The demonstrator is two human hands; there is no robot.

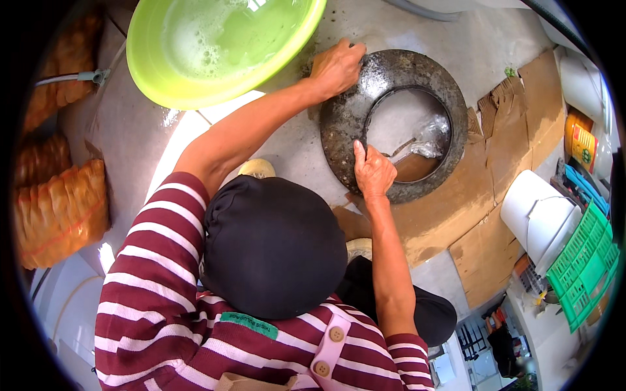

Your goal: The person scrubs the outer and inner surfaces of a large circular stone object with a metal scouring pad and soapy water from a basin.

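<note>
A wide, dark, grimy metal ring (430,72) with a large round hole is tilted over the floor and cardboard in front of me. My left hand (336,68) is closed at its upper left outer edge, fingers curled and partly hidden. At the tips a small dark bit shows, too little to name. My right hand (375,171) grips the ring's inner rim at the lower left, thumb lying up along its face. Through the hole I see crumpled clear plastic (427,144) and a pale strip on wet ground. Bright wet glare lies on the ring's upper left.
A lime-green basin (147,78) of sudsy water stands at the upper left. Flattened brown cardboard (450,221) covers the floor to the right. Beyond it are a white bucket (531,208) and a green plastic crate (580,260). Orange mesh sacks (62,215) line the left.
</note>
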